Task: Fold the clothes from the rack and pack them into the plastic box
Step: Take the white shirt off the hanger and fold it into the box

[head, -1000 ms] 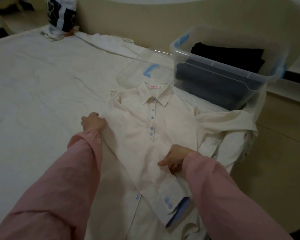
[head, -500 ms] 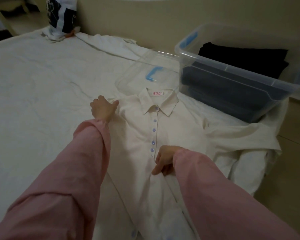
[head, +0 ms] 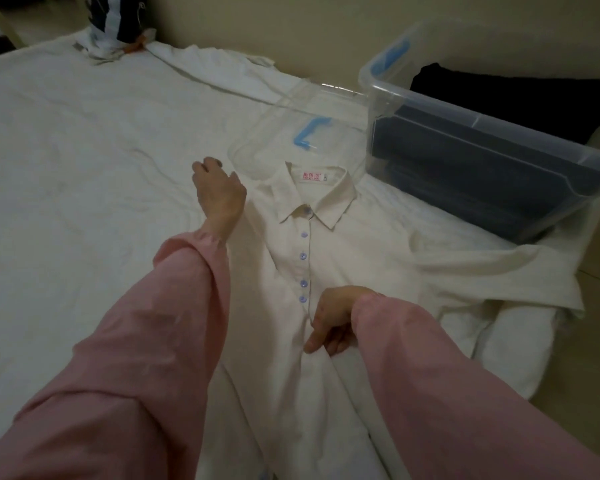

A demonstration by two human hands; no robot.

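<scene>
We logged one cream shirt lying flat on the bed, front up and buttoned, collar pointing away from us. Left hand sat at the shirt's left shoulder edge, back of the hand up, fingers bent down toward the sheet. Its palm was hidden, so we could not tell whether it gripped cloth or only rested there. Right hand was on the shirt's front, just below the lowest visible button, thumb and curled fingers pinching a fold of the shirt by the placket. Both arms wore pink sleeves. The shirt's right-side sleeve was spread sideways toward the bed edge, crumpled. The left arm covered the shirt's other sleeve, so we could not make it out. A clear box stood on the bed beyond and right of the shirt, near the collar, open-topped, with dark folded clothes inside. A clear lid with a blue latch lay flat on the bed just beyond the collar; we could not tell whether the collar touched it. A red-print label showed inside the collar. Far beyond the shirt, at the bed's far corner, sat a dark-and-white patterned bundle. Floor showed right of the shirt, past the bed edge.
</scene>
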